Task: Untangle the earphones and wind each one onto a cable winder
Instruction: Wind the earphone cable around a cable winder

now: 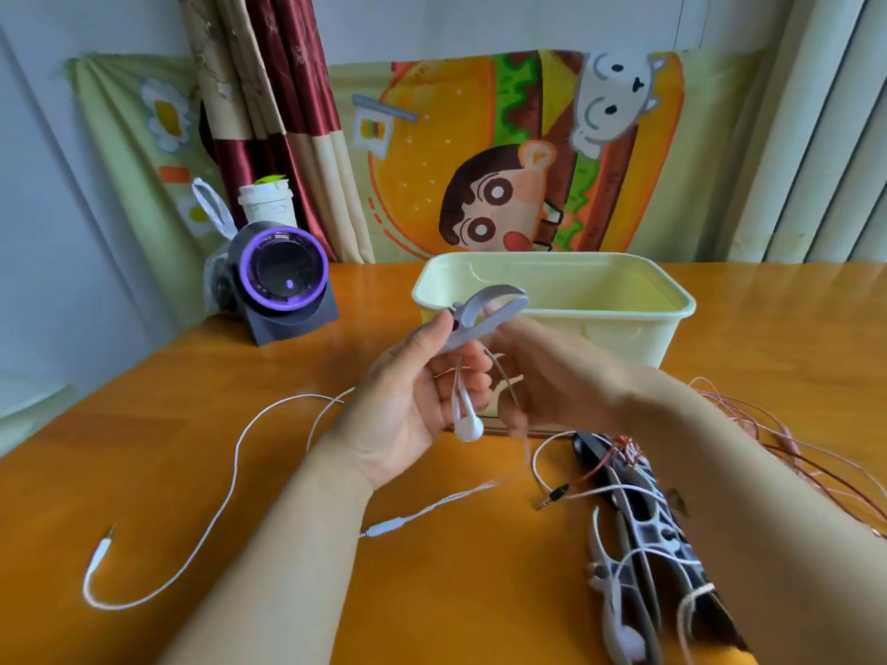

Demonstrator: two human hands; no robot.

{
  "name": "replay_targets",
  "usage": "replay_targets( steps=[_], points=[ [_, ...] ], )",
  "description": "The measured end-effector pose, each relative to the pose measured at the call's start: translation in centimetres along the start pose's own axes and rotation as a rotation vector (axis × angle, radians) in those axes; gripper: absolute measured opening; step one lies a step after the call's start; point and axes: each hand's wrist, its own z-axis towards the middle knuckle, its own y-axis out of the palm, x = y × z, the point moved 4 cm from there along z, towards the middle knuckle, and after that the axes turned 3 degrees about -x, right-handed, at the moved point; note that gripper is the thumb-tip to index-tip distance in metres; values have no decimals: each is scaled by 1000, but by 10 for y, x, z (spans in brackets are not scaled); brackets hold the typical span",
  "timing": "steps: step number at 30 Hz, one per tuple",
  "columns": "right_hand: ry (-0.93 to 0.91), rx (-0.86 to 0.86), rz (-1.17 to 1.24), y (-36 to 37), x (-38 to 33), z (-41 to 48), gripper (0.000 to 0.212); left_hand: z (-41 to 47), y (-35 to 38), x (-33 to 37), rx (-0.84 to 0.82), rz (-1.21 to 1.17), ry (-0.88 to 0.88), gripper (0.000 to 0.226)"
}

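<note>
My left hand [413, 400] grips a grey fish-shaped cable winder [480, 314] in front of the bin, thumb on its body. Two white earbuds [468, 427] hang below that palm on thin wires. My right hand [547, 381] pinches the white cable just right of the winder. The rest of the white earphone cable [235, 465] trails left across the orange table, past its inline remote [386, 526] to the plug [103, 549]. At the right lie more winders [643, 535] under a tangle of white and reddish earphone cables [777, 443], with a jack plug [552, 496].
A pale yellow plastic bin [672, 304] stands behind my hands. A purple-ringed device [283, 280] and a white cup [266, 204] sit at the back left by the curtain. The table's left edge runs diagonally near the wall.
</note>
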Motion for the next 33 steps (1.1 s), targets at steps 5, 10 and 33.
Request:
replay_targets(
  steps=[5,10,33],
  points=[
    [-14,122,-373,-21,-10,-27,27,-1,-14,1,-22,139,-40,30],
    [-103,316,-867,-27,-33,-42,19,-1,-24,-2,153,448,-15,38],
    [-370,495,-853,-10,-50,-41,13,-8,-3,-3,-47,298,-90,31]
  ],
)
